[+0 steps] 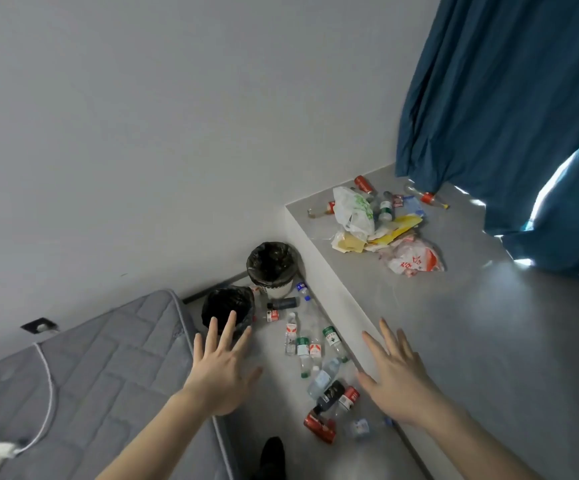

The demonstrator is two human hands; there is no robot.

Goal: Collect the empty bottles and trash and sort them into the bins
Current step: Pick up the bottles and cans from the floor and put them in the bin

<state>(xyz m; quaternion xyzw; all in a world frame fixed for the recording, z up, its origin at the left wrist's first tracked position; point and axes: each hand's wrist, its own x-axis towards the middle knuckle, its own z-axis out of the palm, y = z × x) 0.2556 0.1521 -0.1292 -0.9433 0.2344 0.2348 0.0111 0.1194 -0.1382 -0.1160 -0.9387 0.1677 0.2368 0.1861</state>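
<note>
Head view: hands (224, 370) spread, empty; bottles (310, 355) seemingly strewn on floor.

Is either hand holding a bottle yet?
No, the left hand and right hand are both spread open and empty above the floor.

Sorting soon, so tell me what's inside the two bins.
Both bins, the far one and the near one, show only black liners. Their insides are dark, and the left hand covers part of the near one, so any contents stay unseen.
</note>
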